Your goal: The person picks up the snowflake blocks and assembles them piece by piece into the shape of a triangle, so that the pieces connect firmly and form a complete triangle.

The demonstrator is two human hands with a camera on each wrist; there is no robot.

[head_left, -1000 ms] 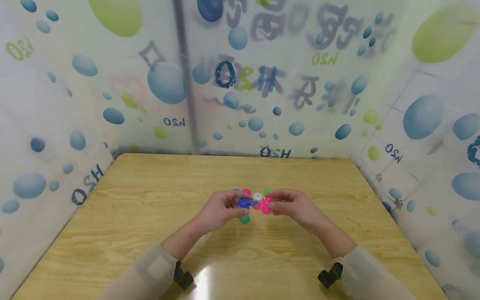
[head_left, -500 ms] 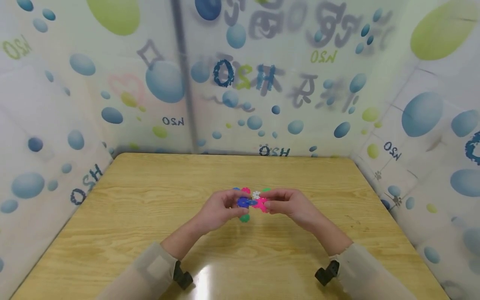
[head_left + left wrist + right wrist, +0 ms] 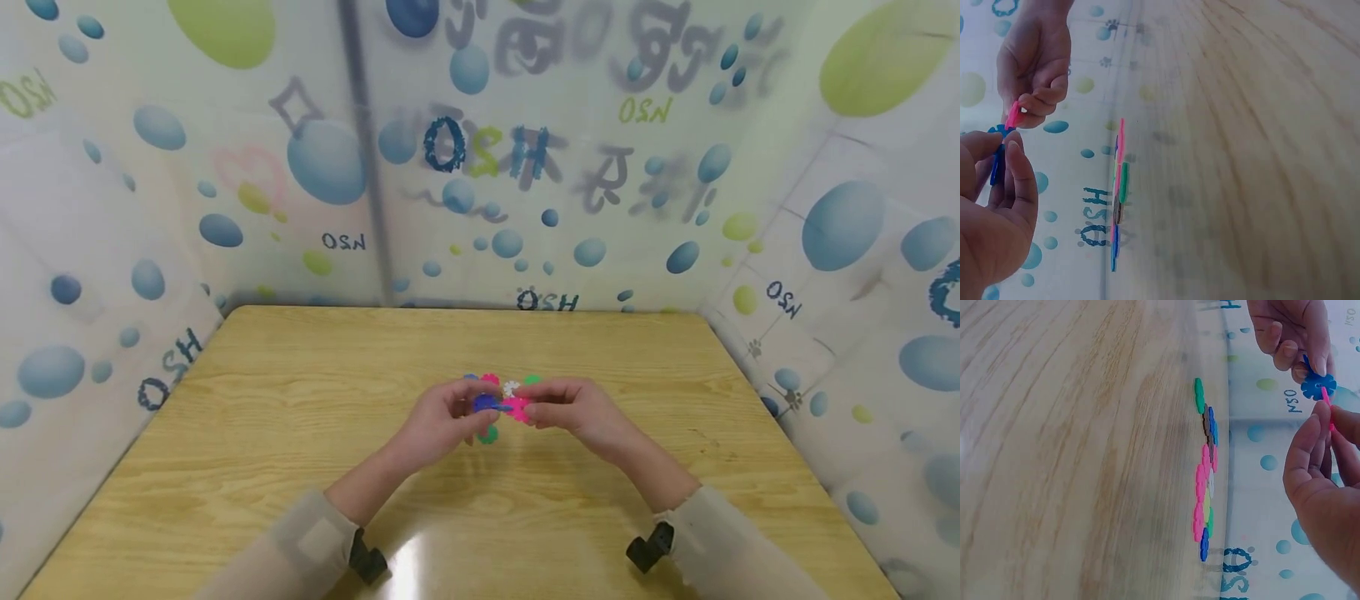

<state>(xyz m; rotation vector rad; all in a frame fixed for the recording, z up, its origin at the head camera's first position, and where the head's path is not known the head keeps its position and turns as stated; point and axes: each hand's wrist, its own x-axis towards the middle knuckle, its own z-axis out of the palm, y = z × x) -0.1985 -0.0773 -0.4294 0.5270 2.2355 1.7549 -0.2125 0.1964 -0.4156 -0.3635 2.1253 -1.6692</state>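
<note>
Left hand [image 3: 442,421] fingers [image 3: 1285,355] pinching a blue snowflake disc [image 3: 1318,385], right hand [image 3: 577,412] fingers [image 3: 1044,99] pinching a pink snowflake disc [image 3: 1012,115] edge-on against it, both held above the wooden bench [image 3: 300,433], loose coloured discs [image 3: 1205,465] lying flat just beyond.

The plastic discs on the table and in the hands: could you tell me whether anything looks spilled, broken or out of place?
Nothing stands out. The left hand pinches a blue disc, the right hand a pink disc; the loose discs lie flat together on the table.
</note>
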